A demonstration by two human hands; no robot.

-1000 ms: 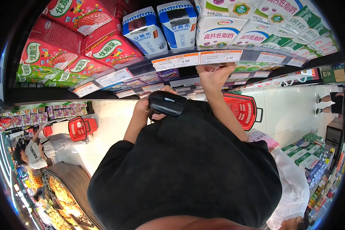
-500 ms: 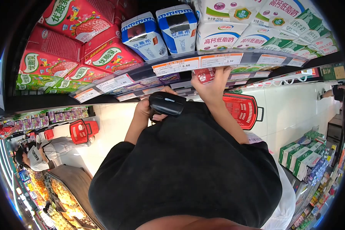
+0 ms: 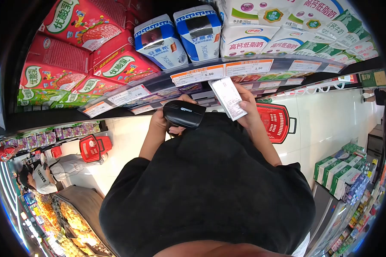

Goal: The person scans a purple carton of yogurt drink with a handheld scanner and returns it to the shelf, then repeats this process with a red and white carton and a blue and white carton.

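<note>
A black handheld barcode scanner [image 3: 183, 114] is gripped in my left hand [image 3: 158, 120], its rounded top facing up and the fingers closed around it. My right hand [image 3: 251, 112] holds a small drink carton [image 3: 226, 98] by its right side, thumb on the face. The carton is tilted, and its white side with fine printed text and what may be a barcode faces me. It is in front of the shelf edge, just right of the scanner and apart from it. The fingers behind the carton are mostly hidden.
Shelf rows hold red strawberry yogurt cartons [image 3: 122, 64], blue-and-white cartons [image 3: 197, 34] and white milk cartons [image 3: 249, 40] behind a price-tag strip [image 3: 197, 76]. A red basket [image 3: 275, 122] is on the floor. At left stands a person [image 3: 45, 177] near another red basket [image 3: 90, 147].
My right hand has turned the carton, so its white printed side shows instead of the small red face, and drawn it down toward me. The scanner has shifted slightly left.
</note>
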